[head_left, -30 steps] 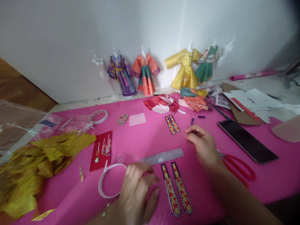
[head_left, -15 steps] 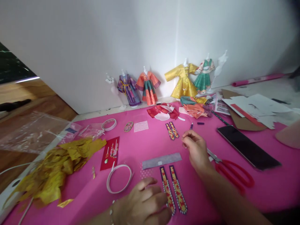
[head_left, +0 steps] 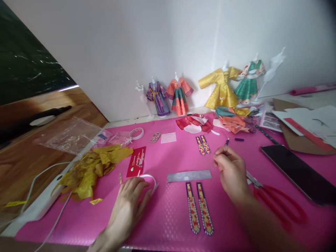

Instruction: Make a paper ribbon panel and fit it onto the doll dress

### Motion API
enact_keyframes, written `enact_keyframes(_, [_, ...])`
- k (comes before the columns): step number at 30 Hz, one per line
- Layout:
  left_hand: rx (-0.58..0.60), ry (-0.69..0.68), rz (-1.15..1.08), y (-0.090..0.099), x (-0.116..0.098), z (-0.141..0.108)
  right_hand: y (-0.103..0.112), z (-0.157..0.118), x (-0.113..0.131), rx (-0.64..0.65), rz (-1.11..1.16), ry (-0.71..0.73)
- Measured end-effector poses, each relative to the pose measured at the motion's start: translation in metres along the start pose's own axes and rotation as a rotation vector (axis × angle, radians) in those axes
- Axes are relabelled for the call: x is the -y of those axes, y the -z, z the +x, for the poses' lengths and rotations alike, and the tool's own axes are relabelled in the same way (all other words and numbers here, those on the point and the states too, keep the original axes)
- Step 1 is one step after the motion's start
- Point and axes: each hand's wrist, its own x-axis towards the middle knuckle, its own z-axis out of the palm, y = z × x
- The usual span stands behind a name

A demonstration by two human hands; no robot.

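My left hand [head_left: 128, 204] reaches over the near edge of a white tape ring [head_left: 153, 182], its fingers spread and partly covering the ring. Above the pink mat my right hand [head_left: 231, 171] is closed in a pinch; whatever it may hold is too small to make out. Between the hands lies a grey strip [head_left: 189, 176] with a small white piece on it. Two long patterned strips with beaded edges, a left one [head_left: 193, 210] and a right one [head_left: 205, 210], lie just below it. Red-handled scissors [head_left: 278, 199] are beside my right wrist.
Crumpled yellow cloth [head_left: 97, 168] and a red card [head_left: 136, 161] lie left. A black phone [head_left: 299, 173] is at the right. Dressed doll forms, including one in yellow [head_left: 222, 87], stand along the wall. A pen [head_left: 227, 141] lies beyond my right hand.
My left hand has moved left from beside the beaded strips to the white tape ring, and its fingers have spread. The view has shifted left. My right hand keeps its pinch.
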Motion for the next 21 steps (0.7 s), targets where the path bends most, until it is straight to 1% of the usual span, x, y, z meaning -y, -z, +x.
enact_keyframes(2, [0.028,0.062,0.007,-0.006,0.003,-0.009,0.001,-0.001,0.0,0.009,0.012,-0.007])
enact_keyframes(5, [0.09,0.145,0.008,-0.013,0.001,-0.018,0.002,-0.001,0.0,0.017,0.02,-0.015])
enact_keyframes(8, [0.15,0.204,-0.016,-0.017,-0.002,-0.019,0.003,-0.001,-0.001,0.023,0.025,-0.013])
enact_keyframes(10, [0.142,0.216,-0.06,-0.016,-0.003,-0.018,0.004,0.0,-0.003,0.028,0.024,-0.003])
enact_keyframes(13, [0.03,0.245,-0.171,-0.009,-0.01,-0.019,0.004,0.002,-0.005,0.046,0.013,0.024])
enact_keyframes(15, [-0.06,0.294,-0.268,-0.001,-0.022,-0.022,0.003,0.003,-0.006,0.078,-0.004,0.046])
enact_keyframes(18, [-0.139,0.404,-0.397,0.01,-0.048,-0.032,0.003,0.001,-0.008,0.158,-0.049,0.095])
enact_keyframes(21, [-0.263,0.532,-0.516,0.01,-0.077,-0.046,0.005,-0.007,-0.008,0.245,-0.109,0.162])
